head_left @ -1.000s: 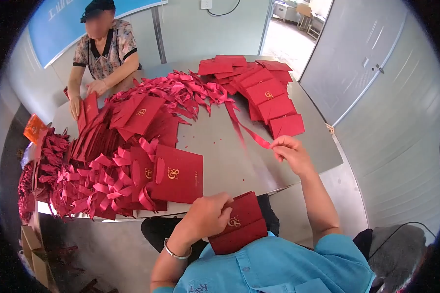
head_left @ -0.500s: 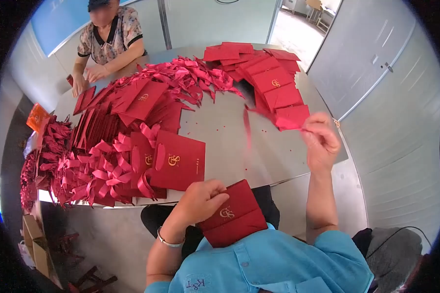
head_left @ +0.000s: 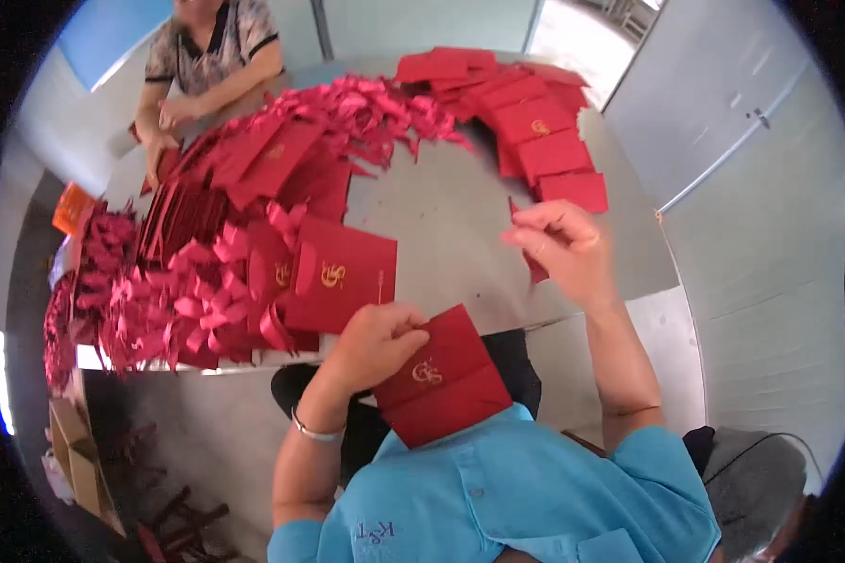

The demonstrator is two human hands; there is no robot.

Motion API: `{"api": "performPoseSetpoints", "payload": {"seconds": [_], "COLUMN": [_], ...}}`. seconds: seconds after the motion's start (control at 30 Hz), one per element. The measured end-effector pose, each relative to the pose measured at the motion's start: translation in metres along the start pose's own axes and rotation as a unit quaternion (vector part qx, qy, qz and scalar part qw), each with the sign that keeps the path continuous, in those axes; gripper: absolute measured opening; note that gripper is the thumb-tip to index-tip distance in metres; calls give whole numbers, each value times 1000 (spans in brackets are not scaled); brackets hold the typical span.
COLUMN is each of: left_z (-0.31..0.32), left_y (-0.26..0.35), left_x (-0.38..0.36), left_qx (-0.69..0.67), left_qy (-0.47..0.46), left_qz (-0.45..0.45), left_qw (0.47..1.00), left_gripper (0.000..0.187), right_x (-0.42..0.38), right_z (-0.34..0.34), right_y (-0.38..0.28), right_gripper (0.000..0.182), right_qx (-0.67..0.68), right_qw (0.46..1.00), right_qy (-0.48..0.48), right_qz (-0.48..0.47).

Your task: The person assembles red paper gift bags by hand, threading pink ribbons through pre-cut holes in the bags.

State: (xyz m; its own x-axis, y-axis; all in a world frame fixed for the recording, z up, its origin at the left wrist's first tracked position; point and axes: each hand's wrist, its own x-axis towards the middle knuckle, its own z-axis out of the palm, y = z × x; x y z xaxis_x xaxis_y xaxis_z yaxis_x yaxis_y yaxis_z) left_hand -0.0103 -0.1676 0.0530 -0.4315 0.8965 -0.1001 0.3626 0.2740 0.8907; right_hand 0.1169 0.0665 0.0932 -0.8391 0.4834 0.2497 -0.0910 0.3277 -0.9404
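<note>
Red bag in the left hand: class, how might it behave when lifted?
The red bag is probably fairly stiff, as its edges run straight beyond the left hand. It looks thin, so likely light. It might bend at the crease across it.

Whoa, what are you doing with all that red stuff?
The left hand holds a flat red paper bag with gold letters near the lap. The right hand, raised over the table, seems to pinch a blurry red ribbon. More ribbons lie heaped between piles of red bags. Across the table, another person has a hand by the bags on the left.
</note>
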Motion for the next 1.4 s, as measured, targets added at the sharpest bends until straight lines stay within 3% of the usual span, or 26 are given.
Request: {"api": "performPoseSetpoints", "payload": {"seconds": [0.03,0.1,0.17,0.23,0.5,0.57,0.7,0.77,0.9,1.07,1.17,1.33,1.4], "left_z": [1,5,7,3,-9,-7,0,1,3,13,19,28,24], "left_y": [-4,-11,-15,-10,-15,-18,-23,-24,-29,-46,-50,-58,-56], "left_x": [-1,-3,-5,-8,-18,-18,-16,-15,-14,-11,-12,-11,-13], "left_qx": [-7,-132,-170,-236,-352,-383,-433,-458,-491,-550,-565,-604,-588], "left_qy": [3,-35,-47,-73,-115,-123,-108,-104,-97,-111,-95,-78,-72], "left_qz": [-12,-12,-28,-67,-57,-50,-21,-10,-20,-9,8,56,52], "left_qw": [1000,991,984,967,927,914,894,883,866,828,819,791,804], "left_gripper": [14,14,15,16,17,17,19,21,25,24,24,24,24], "right_x": [-3,-15,-26,-31,-44,-42,-40,-37,-41,-47,-52,-51,-51], "right_z": [11,27,41,53,70,72,74,73,75,81,89,90,89], "right_y": [11,13,15,18,21,21,23,29,35,41,42,43,41], "right_gripper": [14,13,14,14,12,10,8,5,6,10,9,9,9], "right_qx": [-37,-31,3,11,105,96,91,51,28,94,111,79,59], "right_qw": [990,991,988,986,978,972,972,961,966,972,980,981,980], "right_qy": [-30,-81,-138,-150,-179,-187,-187,-209,-224,-213,-163,-177,-187], "right_qz": [-134,-102,-73,-76,-28,-101,-105,-175,-126,11,19,18,18]}}
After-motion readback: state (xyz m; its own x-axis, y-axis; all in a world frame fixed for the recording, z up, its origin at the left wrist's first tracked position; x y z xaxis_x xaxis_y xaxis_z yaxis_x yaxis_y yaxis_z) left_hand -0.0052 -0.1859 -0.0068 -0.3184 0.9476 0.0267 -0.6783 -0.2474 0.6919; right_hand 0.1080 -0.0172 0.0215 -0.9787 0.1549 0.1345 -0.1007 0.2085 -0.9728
